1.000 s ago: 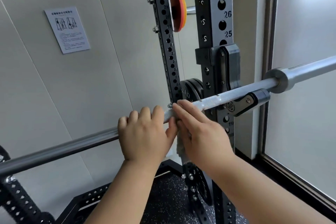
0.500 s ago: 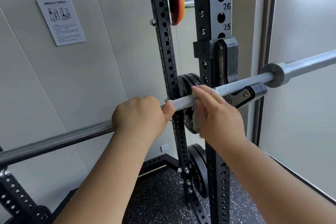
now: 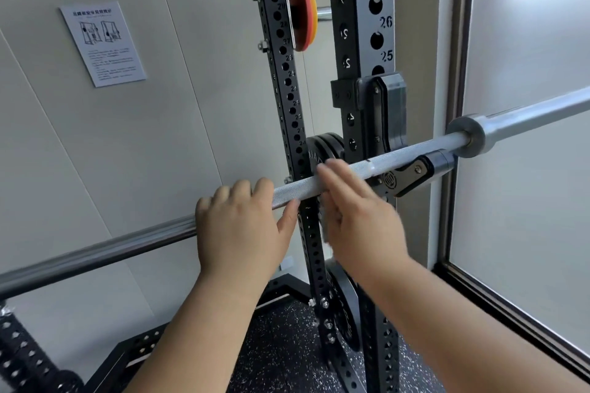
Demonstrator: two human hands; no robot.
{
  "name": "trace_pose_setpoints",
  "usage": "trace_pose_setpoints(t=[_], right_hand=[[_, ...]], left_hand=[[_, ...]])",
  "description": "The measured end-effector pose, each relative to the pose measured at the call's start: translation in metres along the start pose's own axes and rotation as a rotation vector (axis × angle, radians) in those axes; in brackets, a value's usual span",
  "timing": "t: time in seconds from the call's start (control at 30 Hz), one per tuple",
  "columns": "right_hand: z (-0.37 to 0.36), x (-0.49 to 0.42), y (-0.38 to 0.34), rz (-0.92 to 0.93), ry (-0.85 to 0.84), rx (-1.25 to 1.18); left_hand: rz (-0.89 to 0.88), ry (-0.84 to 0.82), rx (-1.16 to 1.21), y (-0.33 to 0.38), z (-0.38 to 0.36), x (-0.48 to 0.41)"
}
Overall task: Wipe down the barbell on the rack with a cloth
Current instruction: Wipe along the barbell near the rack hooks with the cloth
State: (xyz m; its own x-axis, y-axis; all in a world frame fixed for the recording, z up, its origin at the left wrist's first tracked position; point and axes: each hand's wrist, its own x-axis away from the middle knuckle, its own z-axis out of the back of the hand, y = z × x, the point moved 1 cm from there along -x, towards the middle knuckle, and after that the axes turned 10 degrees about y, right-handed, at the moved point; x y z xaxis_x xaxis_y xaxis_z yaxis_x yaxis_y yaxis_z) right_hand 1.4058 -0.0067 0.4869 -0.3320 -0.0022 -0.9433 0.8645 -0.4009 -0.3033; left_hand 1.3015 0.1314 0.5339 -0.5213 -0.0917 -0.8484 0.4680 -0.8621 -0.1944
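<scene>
1. Head view: the barbell (image 3: 399, 158) lies across the rack (image 3: 360, 25). It sits in the black hook (image 3: 412, 174) at the right upright, and its thick collar (image 3: 472, 134) pokes out past that upright toward the window (image 3: 526, 41).
2. I judge the barbell to be heavy, stiff steel. It will not bend under a wipe, though it may roll in the hook if I drag hard.
3. Its rough, cross-cut stretch looks likely to bite and snag fabric, while the polished part toward the lower left looks slick. I would steady the barbell on the rough stretch just inside the upright.
4. The cloth (image 3: 325, 223) shows only as a pale, blurred scrap below the barbell, under the right hand (image 3: 360, 217). It should be soft and light, and I think it works best folded around the barbell.
5. The left hand (image 3: 239, 230) sits palm-down on the barbell where the rough and polished parts meet. Its fingers (image 3: 242, 188) are curled over the top and the thumb (image 3: 289, 214) is tucked beneath, so it is grasping the barbell. The forearm rises from the lower edge.
6. The right hand is just beside the left one, nearer the upright, and is smeared by motion. Its fingers lie long across the top of the barbell. I cannot tell whether they clamp the cloth or only press it.
</scene>
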Motion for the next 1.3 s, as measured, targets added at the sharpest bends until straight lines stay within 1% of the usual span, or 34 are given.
trace_pose_setpoints(t=[0.07,0.1,0.13,0.2,0.27,0.3,0.37,0.43,0.47,0.5,0.57,0.6,0.63,0.67,0.73,0.8,0.83,0.93,0.97,1.0,1.07,1.13,1.17,1.27,1.3], right_hand=[[-0.003,0.007,0.001,0.104,-0.040,-0.023],[0.000,0.003,0.008,0.131,-0.041,0.002],[0.004,-0.002,0.018,0.117,-0.035,0.033],[0.011,-0.011,0.033,0.001,0.018,0.067],[0.010,-0.008,0.028,-0.067,0.047,0.068],[0.005,-0.003,0.019,-0.058,0.040,0.044],[-0.002,0.007,0.004,0.030,0.010,-0.016],[-0.003,0.007,0.009,0.110,-0.020,-0.003],[0.000,0.003,0.017,0.120,-0.016,0.024],[0.003,-0.002,0.025,0.085,0.010,0.047],[0.005,-0.006,0.037,-0.100,0.075,0.038],[0.002,-0.003,0.033,-0.164,0.103,0.023],[-0.002,0.000,0.023,-0.179,0.119,0.004],[-0.007,0.006,0.011,-0.147,0.112,-0.020],[-0.014,0.016,-0.006,0.016,0.066,-0.057],[-0.011,0.013,0.002,0.148,0.017,-0.008],[-0.008,0.007,0.011,0.141,0.010,0.021],[0.001,-0.004,0.031,-0.082,0.095,0.034],[0.000,-0.001,0.027,-0.100,0.106,0.024],[-0.003,0.003,0.018,-0.070,0.094,0.010],[-0.007,0.012,0.004,0.079,0.044,-0.031],[-0.003,0.009,0.007,0.201,0.000,0.009],[0.000,0.004,0.016,0.196,-0.009,0.038],[0.007,-0.005,0.041,-0.024,0.071,0.036],[0.006,-0.003,0.040,-0.058,0.091,0.025]], left_hand=[[0.058,-0.010,-0.007,0.008,0.005,0.007],[0.076,-0.009,-0.005,0.013,0.007,0.009],[0.078,0.001,-0.003,0.016,0.008,0.009],[0.033,0.020,-0.018,0.018,0.004,0.006],[-0.032,0.041,-0.033,0.015,-0.006,0.003],[-0.047,0.061,-0.024,0.013,-0.010,0.001],[-0.038,0.081,0.023,0.010,-0.014,-0.002],[-0.025,0.104,0.050,0.010,-0.014,-0.005],[-0.034,0.119,0.042,0.010,-0.014,-0.007],[-0.043,0.125,0.027,0.010,-0.014,-0.008],[-0.048,0.112,0.017,0.009,-0.014,-0.012],[-0.047,0.098,0.018,0.010,-0.013,-0.014],[-0.043,0.080,0.018,0.011,-0.012,-0.016],[-0.035,0.058,0.017,0.012,-0.011,-0.018],[-0.001,0.012,-0.006,0.013,-0.006,-0.021],[0.010,-0.003,-0.053,0.011,-0.006,-0.024],[0.013,-0.015,-0.062,0.009,-0.008,-0.025],[0.025,-0.073,-0.020,0.009,-0.010,-0.030],[0.026,-0.092,-0.010,0.010,-0.010,-0.033],[0.027,-0.119,0.001,0.010,-0.009,-0.035],[0.036,-0.200,0.027,0.009,-0.008,-0.040],[0.055,-0.305,0.056,0.007,-0.006,-0.047],[0.068,-0.355,0.074,0.005,-0.007,-0.050],[0.108,-0.486,0.143,0.001,-0.010,-0.057],[0.118,-0.510,0.156,0.002,-0.011,-0.059]])
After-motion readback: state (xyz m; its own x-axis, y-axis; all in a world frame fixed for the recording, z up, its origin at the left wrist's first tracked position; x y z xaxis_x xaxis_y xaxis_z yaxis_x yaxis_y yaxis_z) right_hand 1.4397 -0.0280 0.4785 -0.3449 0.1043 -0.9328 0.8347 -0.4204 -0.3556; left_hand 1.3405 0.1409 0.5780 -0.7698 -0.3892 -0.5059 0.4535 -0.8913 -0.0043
